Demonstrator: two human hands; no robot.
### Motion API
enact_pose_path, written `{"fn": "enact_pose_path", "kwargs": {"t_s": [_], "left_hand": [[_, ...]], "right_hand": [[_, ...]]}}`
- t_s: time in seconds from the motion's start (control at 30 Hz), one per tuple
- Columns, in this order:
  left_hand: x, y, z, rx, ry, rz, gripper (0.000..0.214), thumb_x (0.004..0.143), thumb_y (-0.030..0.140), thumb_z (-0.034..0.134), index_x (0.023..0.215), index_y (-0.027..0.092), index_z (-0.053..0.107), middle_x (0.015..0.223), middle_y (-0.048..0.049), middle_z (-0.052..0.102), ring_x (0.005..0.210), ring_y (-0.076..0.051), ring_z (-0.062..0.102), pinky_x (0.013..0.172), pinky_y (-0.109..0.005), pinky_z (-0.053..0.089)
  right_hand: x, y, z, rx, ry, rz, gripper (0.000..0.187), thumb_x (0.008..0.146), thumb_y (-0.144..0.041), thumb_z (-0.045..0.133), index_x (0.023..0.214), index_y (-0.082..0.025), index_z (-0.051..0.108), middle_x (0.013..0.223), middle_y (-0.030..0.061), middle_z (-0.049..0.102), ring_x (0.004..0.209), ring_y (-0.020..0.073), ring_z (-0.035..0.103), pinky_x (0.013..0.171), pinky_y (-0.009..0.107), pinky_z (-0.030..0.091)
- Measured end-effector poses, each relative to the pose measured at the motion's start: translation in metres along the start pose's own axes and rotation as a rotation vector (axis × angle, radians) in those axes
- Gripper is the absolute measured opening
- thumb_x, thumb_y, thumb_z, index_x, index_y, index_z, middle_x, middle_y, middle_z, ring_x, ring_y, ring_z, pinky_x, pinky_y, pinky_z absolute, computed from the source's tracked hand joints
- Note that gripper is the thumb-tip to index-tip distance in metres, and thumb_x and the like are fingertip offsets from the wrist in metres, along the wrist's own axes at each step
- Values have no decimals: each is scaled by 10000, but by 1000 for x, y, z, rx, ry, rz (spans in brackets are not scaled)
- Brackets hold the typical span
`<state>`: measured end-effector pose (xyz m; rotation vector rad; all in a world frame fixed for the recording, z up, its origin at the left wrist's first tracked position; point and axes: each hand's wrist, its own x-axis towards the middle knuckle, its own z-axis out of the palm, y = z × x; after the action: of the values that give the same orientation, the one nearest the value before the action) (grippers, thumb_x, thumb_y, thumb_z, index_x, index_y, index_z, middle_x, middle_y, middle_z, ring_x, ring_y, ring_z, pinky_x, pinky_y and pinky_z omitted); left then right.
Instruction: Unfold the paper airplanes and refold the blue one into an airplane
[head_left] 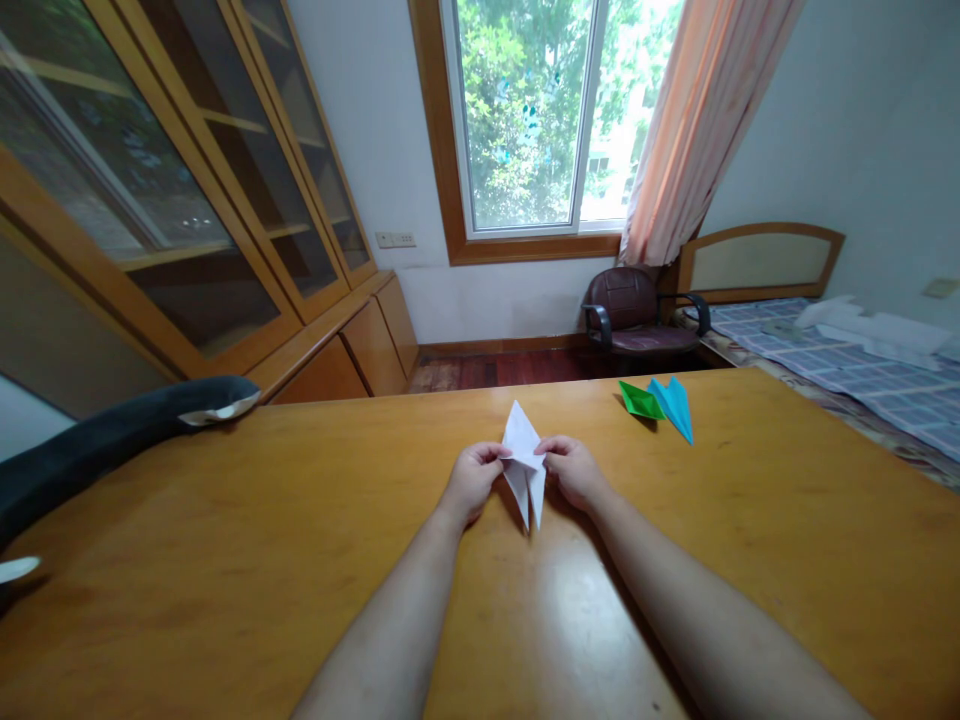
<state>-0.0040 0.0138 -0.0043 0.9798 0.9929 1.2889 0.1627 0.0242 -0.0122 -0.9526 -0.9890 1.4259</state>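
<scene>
A folded white paper shape [523, 462] with a pointed top and two long points hanging down is held just above the wooden table [225, 520]. My left hand [474, 480] pinches its left side, fingers closed. My right hand [571, 470] pinches its right side, fingers closed too. Both forearms reach in from the bottom edge of the view.
A green folded paper piece [640, 400] and a blue one [675, 405] lie on the table at the far right. A dark plush shark [112, 440] rests along the left edge. Beyond the table stand a brown armchair [637, 315], a bed [847, 360] and a glass-door cabinet [187, 200].
</scene>
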Motion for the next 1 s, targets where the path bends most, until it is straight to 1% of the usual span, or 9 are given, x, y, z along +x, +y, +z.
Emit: {"fn": "enact_pose_path", "kwargs": {"t_s": [0.13,0.23,0.37,0.43,0.5,0.6,0.77,0.87,1.0], "left_hand": [[1,-2,-1,-7,-45,-84,177,589,226,743,750,152,731,649,-7,681,539,-105,558,516,-201,417],[-1,0,-2,27,-45,-47,175,578,208,740,739,139,741,699,-28,704,597,-114,585,569,-207,438],[-3,5,-2,-28,-77,-63,203,630,290,729,746,125,743,655,-41,684,579,-124,571,551,-222,425],[-4,6,-2,11,-82,-65,224,653,335,734,722,122,734,650,-47,680,571,-129,567,544,-231,424],[-3,6,-1,115,-51,-31,205,608,292,783,707,124,720,678,-47,691,595,-134,582,576,-237,445],[-3,4,2,140,-14,9,290,529,204,826,771,137,681,693,-25,692,620,-140,612,610,-238,469],[-3,5,6,-20,-52,-4,475,557,235,838,962,164,600,757,-26,715,665,-172,663,668,-284,514],[-3,6,7,14,-42,22,428,562,273,851,912,131,650,798,-56,724,700,-173,660,685,-271,504],[-7,8,8,-51,-110,-1,407,636,356,818,939,116,693,868,-82,726,756,-174,652,721,-270,499]], "right_hand": [[1,1,-1,-11,-24,53,84,540,-207,650,624,-198,659,578,-22,636,527,117,522,510,232,372],[1,-1,-1,-9,-36,73,68,532,-225,633,588,-192,653,532,-23,606,499,112,497,494,231,349],[-1,-6,-2,-97,-74,17,124,601,-288,626,560,-176,660,464,-33,525,460,94,423,465,231,302],[-1,-8,-2,-194,-58,-23,113,602,-278,669,563,-172,660,492,-27,554,479,98,442,475,235,324],[-1,-7,-1,-231,-25,-43,89,555,-226,714,613,-176,671,549,-25,608,509,108,489,497,239,368],[0,-5,1,-149,-11,-32,271,512,-173,727,781,-192,702,672,-17,683,574,130,568,553,257,440],[0,-8,1,-61,-51,-7,473,505,-125,721,971,-210,721,904,26,747,757,180,653,703,314,501],[-2,-12,1,-64,-82,15,423,528,-132,722,947,-190,737,868,34,752,733,186,654,702,322,504],[-3,-12,2,-29,-61,14,335,530,-167,754,865,-178,744,806,33,748,692,180,647,677,306,496]]}}
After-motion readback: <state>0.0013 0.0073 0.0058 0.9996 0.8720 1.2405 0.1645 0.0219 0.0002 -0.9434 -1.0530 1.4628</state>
